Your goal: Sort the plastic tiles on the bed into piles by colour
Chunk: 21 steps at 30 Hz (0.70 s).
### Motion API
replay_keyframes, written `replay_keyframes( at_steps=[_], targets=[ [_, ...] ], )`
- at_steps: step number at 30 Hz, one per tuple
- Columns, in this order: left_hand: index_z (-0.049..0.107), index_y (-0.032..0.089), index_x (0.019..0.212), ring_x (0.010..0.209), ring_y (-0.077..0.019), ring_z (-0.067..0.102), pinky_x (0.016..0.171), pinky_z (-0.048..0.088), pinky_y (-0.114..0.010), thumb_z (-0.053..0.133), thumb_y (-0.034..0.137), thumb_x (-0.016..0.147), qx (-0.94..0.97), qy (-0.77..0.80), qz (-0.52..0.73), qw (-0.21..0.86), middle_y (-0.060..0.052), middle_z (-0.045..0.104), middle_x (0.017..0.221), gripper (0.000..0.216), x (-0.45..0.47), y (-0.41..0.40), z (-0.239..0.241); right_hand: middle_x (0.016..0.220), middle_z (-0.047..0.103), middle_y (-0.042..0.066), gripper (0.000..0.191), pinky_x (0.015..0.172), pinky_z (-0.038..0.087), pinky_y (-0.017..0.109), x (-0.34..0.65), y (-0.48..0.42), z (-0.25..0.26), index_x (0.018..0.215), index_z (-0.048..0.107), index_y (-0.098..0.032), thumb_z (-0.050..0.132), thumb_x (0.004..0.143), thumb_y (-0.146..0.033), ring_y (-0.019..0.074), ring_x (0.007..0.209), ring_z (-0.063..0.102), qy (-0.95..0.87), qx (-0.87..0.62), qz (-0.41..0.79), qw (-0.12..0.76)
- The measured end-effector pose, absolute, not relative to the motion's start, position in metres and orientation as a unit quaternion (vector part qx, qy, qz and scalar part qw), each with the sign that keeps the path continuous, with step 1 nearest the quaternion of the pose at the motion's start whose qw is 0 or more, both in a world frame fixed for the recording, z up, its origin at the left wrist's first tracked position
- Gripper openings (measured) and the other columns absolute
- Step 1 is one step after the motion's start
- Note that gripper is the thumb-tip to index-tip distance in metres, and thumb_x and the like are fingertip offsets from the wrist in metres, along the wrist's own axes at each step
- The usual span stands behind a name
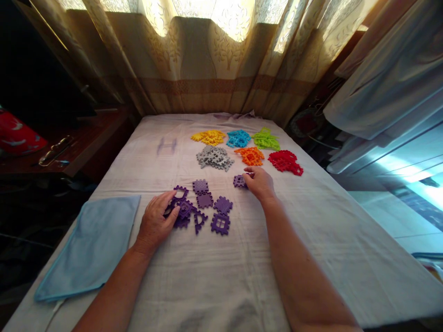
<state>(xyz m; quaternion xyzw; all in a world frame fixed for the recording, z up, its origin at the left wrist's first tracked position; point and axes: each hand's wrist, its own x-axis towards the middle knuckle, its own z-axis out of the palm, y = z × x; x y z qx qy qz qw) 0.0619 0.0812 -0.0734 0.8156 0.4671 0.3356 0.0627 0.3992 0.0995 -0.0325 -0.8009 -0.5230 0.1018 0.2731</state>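
My left hand (158, 218) cups the left side of a pile of purple interlocking tiles (184, 208), thumb and fingers apart; its palm side is hidden. My right hand (259, 182) pinches a purple tile with a window cut-out (238, 181) at its right edge, low over the sheet. Between the hands lie two paler purple square tiles (204, 199), one above the other. Right of them are a solid purple tile (223, 205) and a four-pane window tile (220, 223). A triangular purple tile (200, 221) lies beside the pile.
Beyond my hands sit heaps of yellow (208, 137), blue (238, 138), green (266, 139), grey (214, 157), orange (251, 156) and red tiles (285, 162). A folded light-blue cloth (92, 244) lies left on the white sheet (207, 286). Curtains (194, 55) hang behind.
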Motion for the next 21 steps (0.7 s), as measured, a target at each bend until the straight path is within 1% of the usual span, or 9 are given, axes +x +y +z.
replay_keyframes(
  at_steps=[2,3,5,8,10,12,15,18,21],
  targets=[
    [0.056,0.024,0.131,0.120,-0.0261,0.060,0.109,0.043,-0.049,0.049,0.045,0.093,0.818,0.466,0.332,0.059,-0.009,0.066,0.129,0.043,0.062,0.081,-0.073,0.106,0.072,0.007,0.027,0.082,0.047,0.030,0.396,0.096,-0.023,0.105,0.073,-0.022,0.058,0.084,-0.029,0.0195,0.090,0.066,-0.540,-0.800,0.068,0.253],
    [0.056,0.024,0.131,0.121,-0.0264,0.059,0.109,0.042,-0.049,0.049,0.046,0.093,0.820,0.465,0.329,0.056,-0.009,0.066,0.129,0.044,0.062,0.080,-0.073,0.104,0.073,0.006,0.025,0.081,0.047,0.030,0.393,0.094,-0.017,0.102,0.074,-0.023,0.059,0.084,-0.030,0.0197,0.090,0.066,-0.551,-0.797,0.069,0.238],
    [0.056,0.024,0.131,0.122,-0.0270,0.058,0.111,0.039,-0.051,0.050,0.047,0.093,0.826,0.462,0.319,0.049,-0.010,0.065,0.131,0.046,0.064,0.078,-0.071,0.096,0.075,0.004,0.019,0.075,0.046,0.028,0.387,0.090,-0.008,0.093,0.076,-0.025,0.061,0.084,-0.032,0.0195,0.087,0.067,-0.586,-0.779,0.120,0.192],
    [0.057,0.025,0.132,0.127,-0.0285,0.055,0.115,0.032,-0.055,0.053,0.050,0.091,0.852,0.433,0.292,0.043,-0.010,0.064,0.132,0.048,0.072,0.071,-0.065,0.087,0.076,0.002,0.014,0.069,0.045,0.026,0.375,0.083,0.000,0.085,0.076,-0.025,0.069,0.079,-0.037,0.0188,0.080,0.067,-0.657,-0.708,0.242,0.093],
    [0.059,0.026,0.131,0.130,-0.0290,0.053,0.116,0.028,-0.056,0.055,0.050,0.091,0.878,0.390,0.273,0.047,-0.009,0.064,0.133,0.047,0.082,0.062,-0.061,0.090,0.076,0.003,0.023,0.068,0.045,0.026,0.364,0.080,0.002,0.089,0.076,-0.025,0.077,0.072,-0.041,0.0198,0.080,0.068,-0.682,-0.676,0.274,0.040],
    [0.063,0.030,0.127,0.132,-0.0291,0.050,0.117,0.026,-0.056,0.056,0.050,0.091,0.910,0.330,0.246,0.057,-0.007,0.063,0.134,0.042,0.095,0.052,-0.057,0.096,0.076,0.005,0.037,0.069,0.045,0.027,0.354,0.078,0.000,0.097,0.074,-0.025,0.080,0.067,-0.046,0.0225,0.086,0.068,-0.688,-0.679,0.257,0.004],
    [0.063,0.037,0.127,0.138,-0.0307,0.044,0.117,0.022,-0.058,0.056,0.053,0.091,0.950,0.245,0.180,0.076,-0.005,0.057,0.143,0.040,0.113,0.040,-0.054,0.104,0.075,0.008,0.045,0.071,0.045,0.029,0.343,0.077,-0.004,0.102,0.072,-0.024,0.080,0.067,-0.051,0.0256,0.094,0.068,-0.694,-0.691,0.200,-0.027],
    [0.061,0.040,0.130,0.142,-0.0336,0.038,0.117,0.020,-0.061,0.054,0.057,0.090,0.960,0.233,0.132,0.079,-0.006,0.049,0.150,0.044,0.119,0.037,-0.055,0.104,0.074,0.008,0.041,0.072,0.045,0.028,0.341,0.079,-0.009,0.102,0.072,-0.025,0.077,0.070,-0.051,0.0244,0.095,0.068,-0.699,-0.694,0.173,-0.026],
    [0.057,0.041,0.135,0.143,-0.0344,0.036,0.116,0.018,-0.063,0.051,0.056,0.093,0.954,0.269,0.120,0.057,-0.007,0.046,0.152,0.045,0.114,0.043,-0.058,0.103,0.074,0.008,0.034,0.074,0.045,0.029,0.345,0.082,-0.011,0.100,0.072,-0.024,0.074,0.075,-0.047,0.0246,0.096,0.067,-0.685,-0.708,0.174,-0.015]
  ],
)
